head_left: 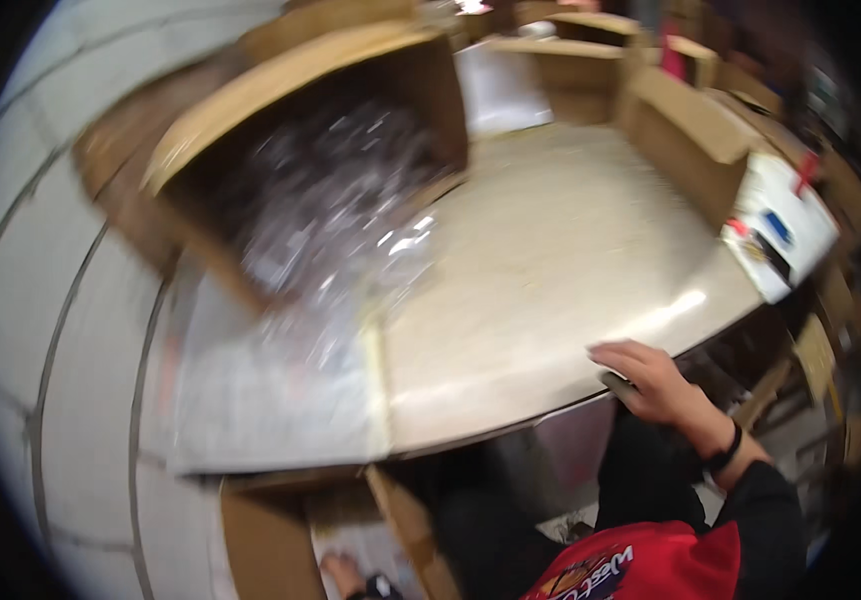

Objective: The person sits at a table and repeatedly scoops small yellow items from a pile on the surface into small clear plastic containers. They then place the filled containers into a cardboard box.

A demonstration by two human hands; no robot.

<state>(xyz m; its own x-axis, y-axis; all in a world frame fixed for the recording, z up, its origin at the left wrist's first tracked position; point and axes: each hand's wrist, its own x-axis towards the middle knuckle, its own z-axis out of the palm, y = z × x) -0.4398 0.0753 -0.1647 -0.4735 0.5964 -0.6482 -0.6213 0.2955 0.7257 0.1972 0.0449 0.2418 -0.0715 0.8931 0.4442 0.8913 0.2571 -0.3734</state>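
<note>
At the table's near edge is my right hand (658, 385), fingers stretched toward the left. A small dark object (618, 384) shows beneath those fingers, seemingly held against the palm; its kind is unclear. My left hand (342, 574) is low in the picture, inside an open cardboard box (268, 540) below the table. It lies over pale, printed paper-like material (358, 525) in that box. Blur and the picture's edge hide its fingers, so any hold there cannot be seen.
On the beige table (530, 270), a large cardboard box (290, 75) lies with clear plastic bags (330, 190) spilling out. Clear plastic sheeting (270, 390) covers the near left corner. More cardboard boxes (685, 130) line the back and right, beside a white board (775, 230) with small items.
</note>
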